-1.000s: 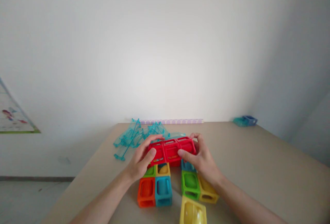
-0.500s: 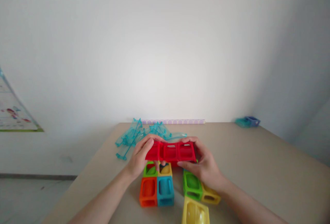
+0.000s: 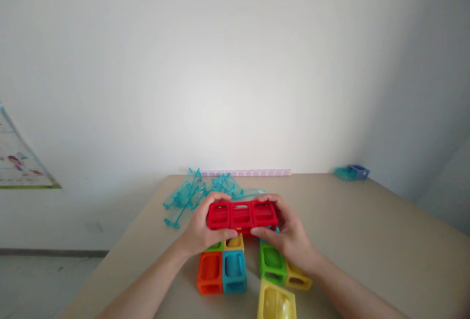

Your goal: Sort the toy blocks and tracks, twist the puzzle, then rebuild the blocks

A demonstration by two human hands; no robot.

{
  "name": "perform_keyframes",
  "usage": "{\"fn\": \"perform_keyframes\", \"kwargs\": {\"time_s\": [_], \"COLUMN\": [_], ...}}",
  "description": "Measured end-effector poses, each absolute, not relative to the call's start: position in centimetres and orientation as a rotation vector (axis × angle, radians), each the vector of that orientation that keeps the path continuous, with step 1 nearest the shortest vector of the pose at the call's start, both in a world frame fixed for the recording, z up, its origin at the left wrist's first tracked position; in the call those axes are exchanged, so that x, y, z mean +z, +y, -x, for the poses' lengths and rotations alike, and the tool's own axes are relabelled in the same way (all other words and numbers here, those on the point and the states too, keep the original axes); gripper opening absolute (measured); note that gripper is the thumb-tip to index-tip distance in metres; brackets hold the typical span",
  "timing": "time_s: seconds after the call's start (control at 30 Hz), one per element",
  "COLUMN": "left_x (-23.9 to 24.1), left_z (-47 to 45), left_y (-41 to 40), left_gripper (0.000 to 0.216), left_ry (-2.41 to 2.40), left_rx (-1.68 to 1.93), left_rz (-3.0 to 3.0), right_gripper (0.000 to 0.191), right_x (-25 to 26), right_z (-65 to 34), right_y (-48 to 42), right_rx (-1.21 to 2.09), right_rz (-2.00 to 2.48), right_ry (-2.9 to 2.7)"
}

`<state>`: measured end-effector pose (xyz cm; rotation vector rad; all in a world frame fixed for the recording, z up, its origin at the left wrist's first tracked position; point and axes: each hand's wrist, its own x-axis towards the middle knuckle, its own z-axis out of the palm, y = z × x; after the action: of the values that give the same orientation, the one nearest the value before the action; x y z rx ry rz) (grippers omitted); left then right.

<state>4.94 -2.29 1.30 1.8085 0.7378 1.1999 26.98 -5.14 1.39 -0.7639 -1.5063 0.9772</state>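
A row of three joined red block frames (image 3: 241, 216) is held up above the table between my hands. My left hand (image 3: 205, 226) grips its left end, thumb along the lower edge and fingers over the top. On the right end, my right hand (image 3: 284, 228) holds it in the same way. Below my left hand stand an orange block (image 3: 210, 267) and a blue block (image 3: 234, 267) side by side, with a yellow block (image 3: 234, 243) and a partly covered green one behind. Under my right hand lie a green block (image 3: 272, 259) and a yellow block (image 3: 298, 277).
Nearest me is a larger-looking yellow block (image 3: 276, 302), cut by the frame's bottom. Clear teal pieces (image 3: 189, 194) lie heaped at the back left. A patterned purple strip (image 3: 246, 173) runs along the wall. A dark blue block (image 3: 359, 172) and teal pieces sit at the far right corner.
My left thumb has moved from the top of the red row to its lower edge. The row's left block now lines up squarely with the other two.
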Motion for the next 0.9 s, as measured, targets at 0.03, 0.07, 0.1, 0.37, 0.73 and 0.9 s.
{"fn": "perform_keyframes", "kwargs": {"time_s": [0.03, 0.07, 0.1, 0.37, 0.73, 0.9], "left_x": [1.3, 1.4, 1.3, 1.4, 1.2, 1.2], "left_z": [-4.9, -4.9, -4.9, -4.7, -4.8, -4.6], "left_y": [-2.3, -2.4, -2.4, -2.5, -2.4, -2.3], "left_gripper": [0.06, 0.054, 0.05, 0.047, 0.047, 0.049], "left_ry": [0.79, 0.829, 0.849, 0.902, 0.915, 0.927], "left_rx": [1.207, 1.212, 1.22, 1.265, 1.294, 1.269], "left_rz": [-1.849, -1.88, -1.905, -2.153, -2.158, -1.961], "right_gripper": [0.045, 0.043, 0.041, 0.035, 0.04, 0.048], "right_x": [1.4, 1.3, 1.3, 1.9, 1.9, 2.2], "right_z": [-27.1, -27.2, -27.3, -27.1, -27.6, -27.3], "right_y": [-5.1, -5.1, -5.1, -4.7, -4.6, -5.5], "right_rx": [0.983, 0.993, 1.006, 1.179, 1.119, 0.939], "right_rz": [0.752, 0.733, 0.718, 0.912, 0.96, 0.821], "right_ry": [-1.5, -1.496, -1.492, -1.315, -1.439, -1.593]}}
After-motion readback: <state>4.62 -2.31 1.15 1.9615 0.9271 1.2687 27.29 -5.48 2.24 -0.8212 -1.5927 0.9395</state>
